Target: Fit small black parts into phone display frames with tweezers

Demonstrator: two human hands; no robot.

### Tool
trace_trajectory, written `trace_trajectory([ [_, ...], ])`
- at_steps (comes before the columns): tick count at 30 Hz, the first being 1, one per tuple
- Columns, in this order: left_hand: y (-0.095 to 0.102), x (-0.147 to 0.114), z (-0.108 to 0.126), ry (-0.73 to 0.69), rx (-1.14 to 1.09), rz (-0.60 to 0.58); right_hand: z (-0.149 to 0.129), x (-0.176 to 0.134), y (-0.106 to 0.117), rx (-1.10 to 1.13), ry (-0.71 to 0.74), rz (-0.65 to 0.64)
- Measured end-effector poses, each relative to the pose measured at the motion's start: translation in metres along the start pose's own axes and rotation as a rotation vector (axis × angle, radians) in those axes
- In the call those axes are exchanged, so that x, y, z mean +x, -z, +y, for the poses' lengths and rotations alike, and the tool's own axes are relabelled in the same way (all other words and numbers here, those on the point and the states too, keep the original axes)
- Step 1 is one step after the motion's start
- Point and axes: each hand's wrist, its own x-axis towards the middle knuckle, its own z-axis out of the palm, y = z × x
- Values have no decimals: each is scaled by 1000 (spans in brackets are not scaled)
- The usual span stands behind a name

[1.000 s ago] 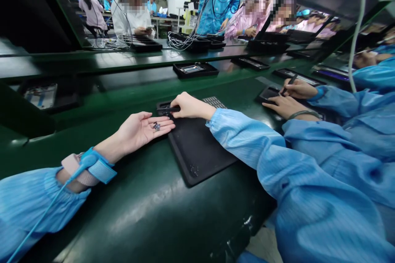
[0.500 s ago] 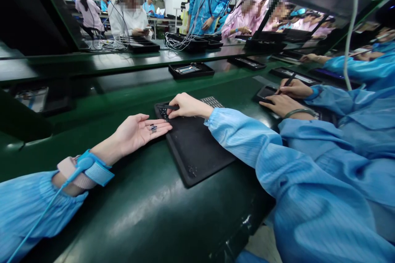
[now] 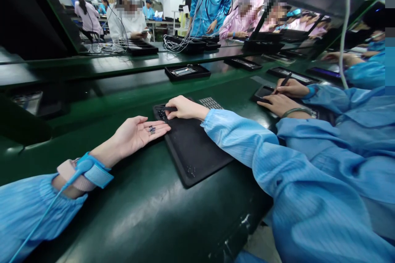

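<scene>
My left hand (image 3: 132, 133) is held palm up with its fingers stretched out flat. Several tiny dark parts (image 3: 152, 130) lie on those fingers, too small to name. Just beyond the fingertips, my right hand (image 3: 182, 107) pinches slim black tweezers (image 3: 166, 109) over the far left corner of a black tray (image 3: 200, 144). Small dark pieces (image 3: 161, 114) are gathered in that corner, partly covered by the hand. Whether the tweezers grip a piece cannot be made out. More tiny bits (image 3: 191, 170) sit in the tray's near corner.
A sheet with rows of small pale rectangles (image 3: 211, 102) lies behind the tray. On the right, a co-worker's hands (image 3: 282, 102) work with a dark pen-like tool over a black tray. Another black tray (image 3: 187, 72) stands farther back. A white cable (image 3: 345, 28) hangs at right.
The view has shifted slightly. My right hand stays at the tray's far left corner with the tweezers, and my left palm keeps its pose. At the far right, another person's arm has drawn back.
</scene>
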Motion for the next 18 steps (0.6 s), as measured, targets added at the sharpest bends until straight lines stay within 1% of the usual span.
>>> trace_trajectory([
  [6, 1, 1, 0, -1, -6, 5, -3, 0, 1, -60, -3, -42],
  [12, 3, 1, 0, 4, -20, -7, 1, -4, 11, 33, 9, -51],
  [18, 3, 1, 0, 11, -11, -6, 4, -2, 9, 15, -19, -74],
])
